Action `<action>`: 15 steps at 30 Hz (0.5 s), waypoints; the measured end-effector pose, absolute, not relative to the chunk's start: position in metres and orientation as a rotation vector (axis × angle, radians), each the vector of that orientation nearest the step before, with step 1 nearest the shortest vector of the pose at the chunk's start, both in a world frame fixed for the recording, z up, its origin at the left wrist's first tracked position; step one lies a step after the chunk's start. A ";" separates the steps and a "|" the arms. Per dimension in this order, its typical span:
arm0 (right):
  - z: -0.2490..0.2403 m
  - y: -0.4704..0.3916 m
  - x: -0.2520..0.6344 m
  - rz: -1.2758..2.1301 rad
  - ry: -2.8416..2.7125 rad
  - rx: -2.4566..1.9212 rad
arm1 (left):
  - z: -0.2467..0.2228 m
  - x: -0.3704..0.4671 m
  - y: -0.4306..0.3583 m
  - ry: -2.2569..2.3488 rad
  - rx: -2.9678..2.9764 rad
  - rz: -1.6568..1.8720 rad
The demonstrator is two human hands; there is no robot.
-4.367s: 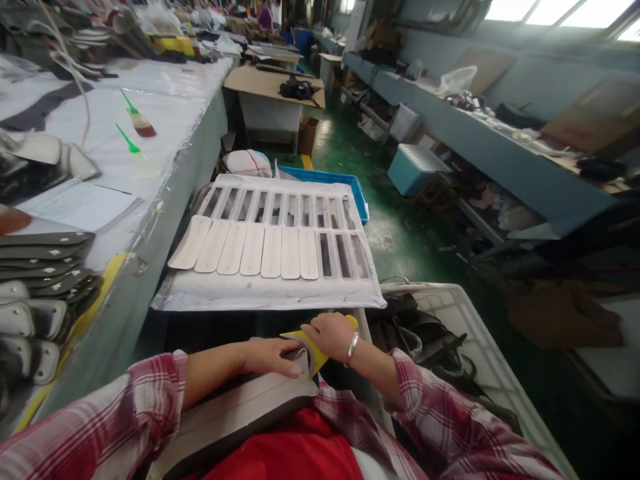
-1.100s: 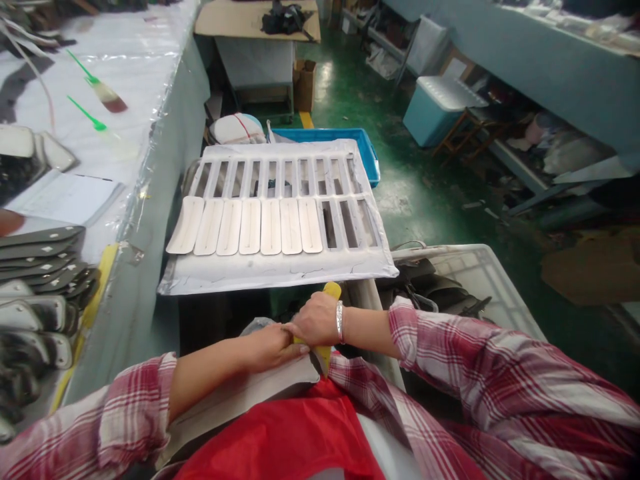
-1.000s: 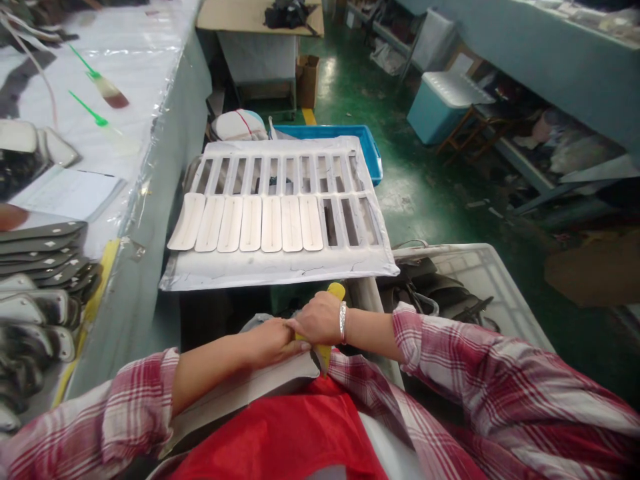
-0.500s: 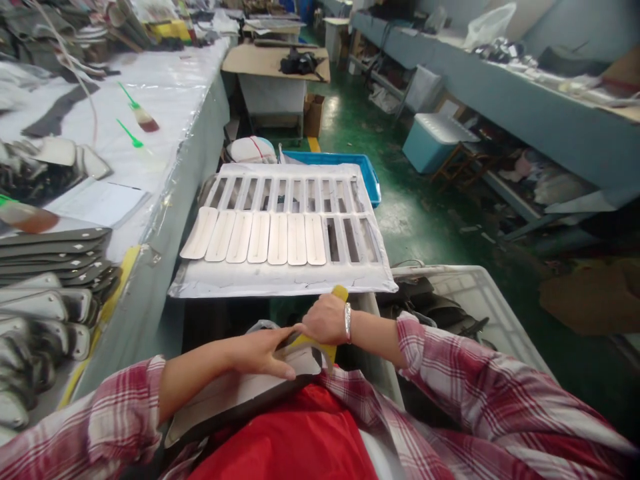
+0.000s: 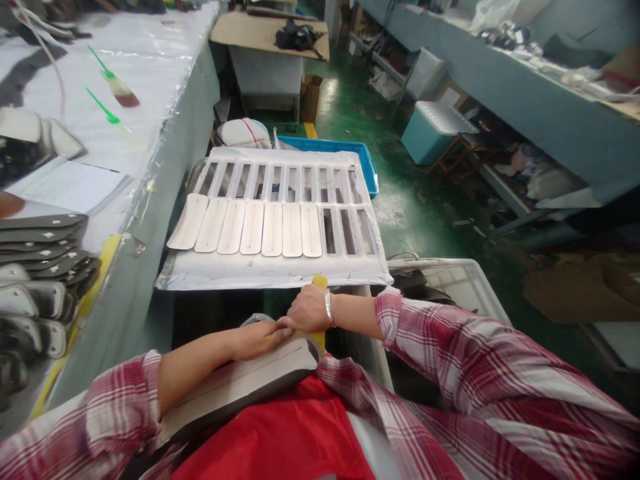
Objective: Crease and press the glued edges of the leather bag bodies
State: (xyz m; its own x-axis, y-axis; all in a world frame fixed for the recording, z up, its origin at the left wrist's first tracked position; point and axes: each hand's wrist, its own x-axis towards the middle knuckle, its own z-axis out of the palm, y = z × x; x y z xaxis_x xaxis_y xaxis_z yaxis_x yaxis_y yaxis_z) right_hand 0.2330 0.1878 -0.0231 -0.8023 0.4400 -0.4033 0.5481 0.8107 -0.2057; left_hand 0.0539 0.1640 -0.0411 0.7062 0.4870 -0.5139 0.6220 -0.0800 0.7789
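Observation:
A long curved panel, pale on its upper face with a line along it and dark at its near edge, lies across my lap. My left hand rests along its far edge, fingers together and curled over it, the fingertips near my other hand. My right hand is closed round a flat yellow tool, one end of which sticks out above the fist. More yellow shows below the fist, at the panel's right end. What kind of tool it is I cannot make out.
Ahead is a white slotted rack bearing a row of pale panels. On the left bench are stacked dark pieces, a notebook and green-tipped bottles. A pale crate stands right, a blue tray behind.
My left thumb and fingers, spread at the panel's edge before, now lie together along it. My right hand has shifted left with the yellow tool. The camera view has tilted down slightly.

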 end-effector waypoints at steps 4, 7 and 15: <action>-0.020 0.174 0.239 -0.437 2.646 0.889 | -0.040 0.060 0.162 0.805 1.795 -0.205; -0.017 0.167 0.244 -0.458 2.633 0.935 | -0.030 0.063 0.159 0.827 1.857 -0.216; -0.040 0.127 0.298 -0.772 2.346 1.647 | -0.004 0.059 0.115 1.066 2.140 -0.206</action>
State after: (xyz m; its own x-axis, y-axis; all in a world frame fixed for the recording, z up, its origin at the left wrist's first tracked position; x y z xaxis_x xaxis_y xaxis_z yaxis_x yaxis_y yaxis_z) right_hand 0.2978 0.1275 -0.0399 -0.3740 0.8258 -0.4222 0.9151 0.2547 -0.3126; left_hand 0.0587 0.1148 -0.0036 0.6442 0.6301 -0.4335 0.7464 -0.3943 0.5361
